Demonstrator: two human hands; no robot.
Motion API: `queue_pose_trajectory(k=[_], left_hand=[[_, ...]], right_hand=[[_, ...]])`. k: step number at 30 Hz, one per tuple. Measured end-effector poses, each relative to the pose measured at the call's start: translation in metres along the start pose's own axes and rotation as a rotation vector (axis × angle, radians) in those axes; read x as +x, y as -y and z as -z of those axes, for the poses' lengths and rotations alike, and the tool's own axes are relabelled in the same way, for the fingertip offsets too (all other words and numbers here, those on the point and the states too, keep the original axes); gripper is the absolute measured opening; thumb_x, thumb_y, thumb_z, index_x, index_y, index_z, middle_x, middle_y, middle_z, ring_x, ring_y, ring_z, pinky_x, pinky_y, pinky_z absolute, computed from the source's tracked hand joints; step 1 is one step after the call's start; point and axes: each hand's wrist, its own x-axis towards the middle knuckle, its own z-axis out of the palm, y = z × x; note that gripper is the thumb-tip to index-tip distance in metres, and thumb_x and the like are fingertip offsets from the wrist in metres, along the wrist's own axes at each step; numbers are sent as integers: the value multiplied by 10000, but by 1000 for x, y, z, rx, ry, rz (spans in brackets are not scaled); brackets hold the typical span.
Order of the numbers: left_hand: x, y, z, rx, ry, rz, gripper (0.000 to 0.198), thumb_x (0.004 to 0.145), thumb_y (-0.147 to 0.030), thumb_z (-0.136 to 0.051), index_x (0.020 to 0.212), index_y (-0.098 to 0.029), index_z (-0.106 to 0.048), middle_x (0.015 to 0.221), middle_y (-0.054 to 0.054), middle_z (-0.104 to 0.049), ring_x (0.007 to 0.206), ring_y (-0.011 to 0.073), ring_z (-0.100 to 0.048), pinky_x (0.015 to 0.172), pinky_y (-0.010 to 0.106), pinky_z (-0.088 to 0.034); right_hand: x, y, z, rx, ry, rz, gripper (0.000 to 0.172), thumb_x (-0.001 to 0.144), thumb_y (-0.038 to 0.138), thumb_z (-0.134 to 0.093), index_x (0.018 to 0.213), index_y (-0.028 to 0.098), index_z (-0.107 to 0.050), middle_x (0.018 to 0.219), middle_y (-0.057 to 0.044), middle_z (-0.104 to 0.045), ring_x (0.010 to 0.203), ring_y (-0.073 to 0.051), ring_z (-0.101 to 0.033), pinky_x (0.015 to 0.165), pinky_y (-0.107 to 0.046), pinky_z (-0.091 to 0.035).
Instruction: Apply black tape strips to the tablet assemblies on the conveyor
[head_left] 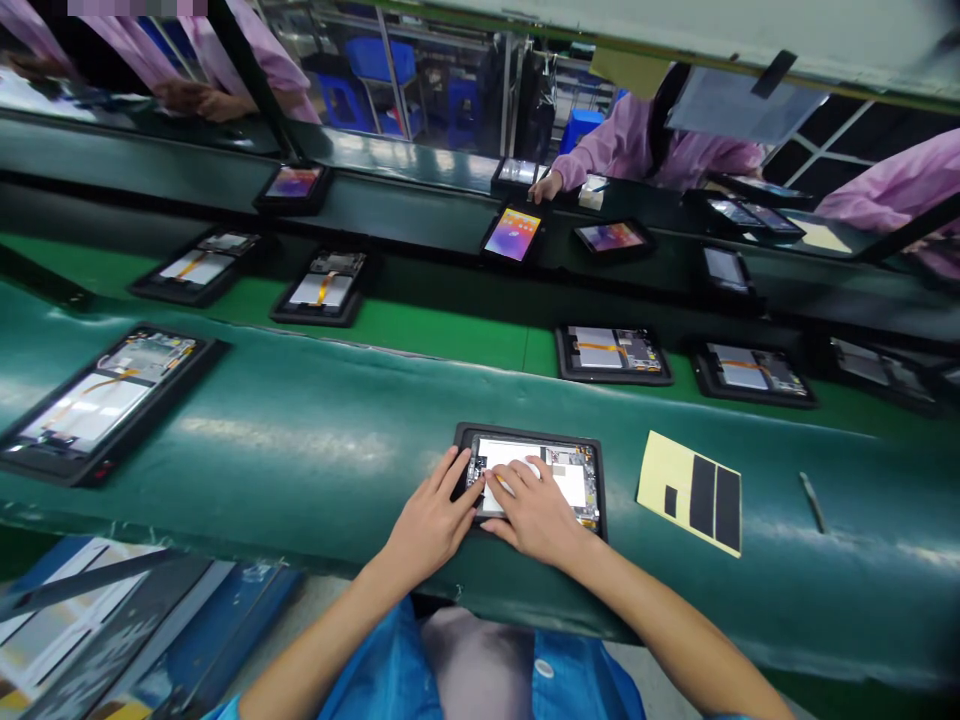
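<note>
In front of me an opened tablet (576, 485) lies in a black tray (525, 430), its white battery and circuit board facing up. My left hand (431, 520) is open at the tray's left end, its fingers spread over the edge and fingertips on the tablet. My right hand (536, 510) is open too, lying across the tablet's middle with bent fingers; its fingertips meet those of the left hand near the left end. Whatever is under the right palm is hidden. To the right lies a yellow sheet (682, 475) with black strips on it.
A thin pen-like tool (812, 502) lies on the green bench (300, 440) at right. Another opened tablet (105, 400) is at left. Beyond runs a green conveyor belt (450, 325) with several trayed tablets. Across it sit co-workers in pink sleeves (611, 145), one hand touching a lit tablet (513, 235).
</note>
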Motion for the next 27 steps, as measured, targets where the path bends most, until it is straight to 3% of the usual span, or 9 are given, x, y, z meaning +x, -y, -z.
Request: queue_pose_trajectory(k=[13,21,27], left_hand=[[-2,8,2,22,-22,-27,358,1003,-209,-512,1329,-130,-639,1568,249,-407,1476,378,-405,1080,473,-530],[-5,11,3,42,39,-54,476,987,-203,-524,1462,-225,-549,1618,174,-380,1518,371,-331,1082,478,-507],[1,3,5,111,45,-50,440,978,-240,-548,1413,-195,-595,1530,199,-493,1461,395,-417,1019,454,-539]], right_hand=[[2,-8,6,13,39,46,613,977,544,-625,1415,122,-547,1335,-151,-630,1234,-305,-527,1105,-508,-358],[5,-1,6,-37,33,48,658,974,588,-606,1390,80,-565,1306,-156,-640,1228,-310,-525,1115,-489,-360],[4,5,4,-45,22,3,599,990,564,-591,1375,106,-583,1294,-159,-641,1226,-308,-528,1119,-484,-339]])
